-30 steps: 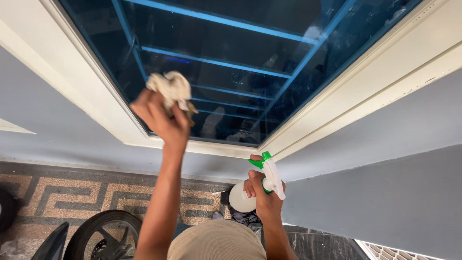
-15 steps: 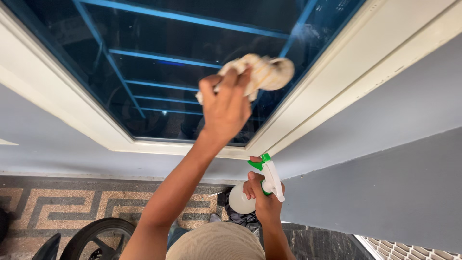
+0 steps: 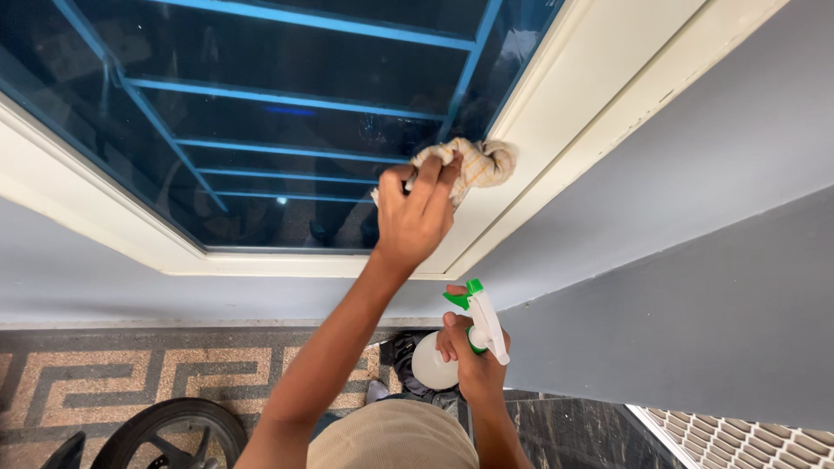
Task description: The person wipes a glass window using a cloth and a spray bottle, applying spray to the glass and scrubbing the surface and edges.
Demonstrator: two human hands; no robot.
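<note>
the cloth [image 3: 465, 165] is gripped by the left hand [image 3: 415, 217] against the glass [image 3: 261, 113]; the sprayer [image 3: 473, 334] is clasped by the right hand [image 3: 473, 365]. corner streaks could be left if pressure eases.

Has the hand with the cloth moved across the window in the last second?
Yes. The left hand and cloth slid rightward across the glass, from near the lower-left corner to the right side of the window frame.

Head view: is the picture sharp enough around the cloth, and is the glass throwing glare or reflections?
Head view: sharp, the cloth under the left hand shows no motion blur; the tinted window glass is dark, with faint reflections and a few small bright specks, no strong glare; lighting is even and soft; the spray bottle in the right hand is crisp too.
</note>
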